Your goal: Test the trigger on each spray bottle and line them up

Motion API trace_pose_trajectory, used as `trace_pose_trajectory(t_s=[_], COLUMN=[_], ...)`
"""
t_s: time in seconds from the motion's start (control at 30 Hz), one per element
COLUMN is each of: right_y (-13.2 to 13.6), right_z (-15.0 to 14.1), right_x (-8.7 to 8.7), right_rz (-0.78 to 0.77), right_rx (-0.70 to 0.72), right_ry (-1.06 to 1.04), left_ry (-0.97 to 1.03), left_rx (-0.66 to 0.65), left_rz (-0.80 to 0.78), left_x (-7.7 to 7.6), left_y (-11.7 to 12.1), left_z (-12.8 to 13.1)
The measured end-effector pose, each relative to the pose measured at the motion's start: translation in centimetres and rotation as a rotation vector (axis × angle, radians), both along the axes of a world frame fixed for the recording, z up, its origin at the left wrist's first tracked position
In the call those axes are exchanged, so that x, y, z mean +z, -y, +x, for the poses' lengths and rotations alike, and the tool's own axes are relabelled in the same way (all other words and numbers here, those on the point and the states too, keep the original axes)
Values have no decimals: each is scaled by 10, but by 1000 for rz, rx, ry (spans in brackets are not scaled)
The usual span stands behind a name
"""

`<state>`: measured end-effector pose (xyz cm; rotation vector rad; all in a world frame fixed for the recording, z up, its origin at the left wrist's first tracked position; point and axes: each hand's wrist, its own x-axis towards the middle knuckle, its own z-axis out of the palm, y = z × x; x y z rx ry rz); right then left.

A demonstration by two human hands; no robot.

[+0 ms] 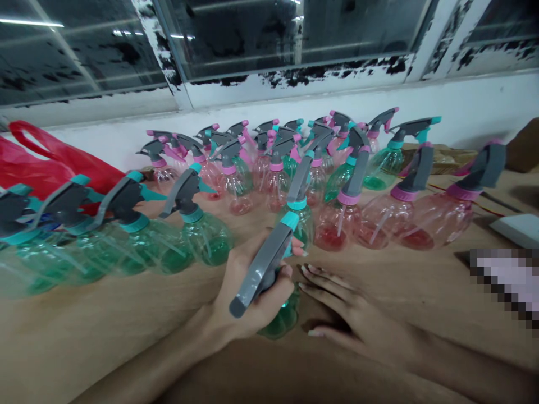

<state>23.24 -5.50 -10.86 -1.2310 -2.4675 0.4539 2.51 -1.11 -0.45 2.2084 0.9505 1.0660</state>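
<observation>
My left hand [248, 280] is wrapped round the neck of a green spray bottle [280, 322], just below its grey trigger head with a turquoise nozzle. The bottle stands near the table's front, its body partly hidden by the hand. To its right, my right hand [351, 306] rests with fingers stretched towards the bottle, holding nothing. Right behind the held bottle stands another green spray bottle [301, 227]. Beside that one is a pink spray bottle [337, 230] with a pink collar.
Several green spray bottles [208, 241] line the left, and several pink ones [415, 221] the right. More crowd the back by the white wall [463, 101]. A red plastic bag [67, 163] lies back left; a white box [517, 229] and a blurred-out patch are at right.
</observation>
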Motion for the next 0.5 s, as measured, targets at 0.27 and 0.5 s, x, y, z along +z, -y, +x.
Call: trace_pose_trajectory(t_s=[0.27,0.5], right_y=[0,-1], right_z=[1,1], right_x=[0,1], right_rz=[-4,-9], right_rx=[9,13], right_ry=[-30,-5], left_ry=[29,11], left_rx=[-5,-64], left_rz=[1,-36], left_x=[3,0], left_y=[-1,-3], left_z=[1,2])
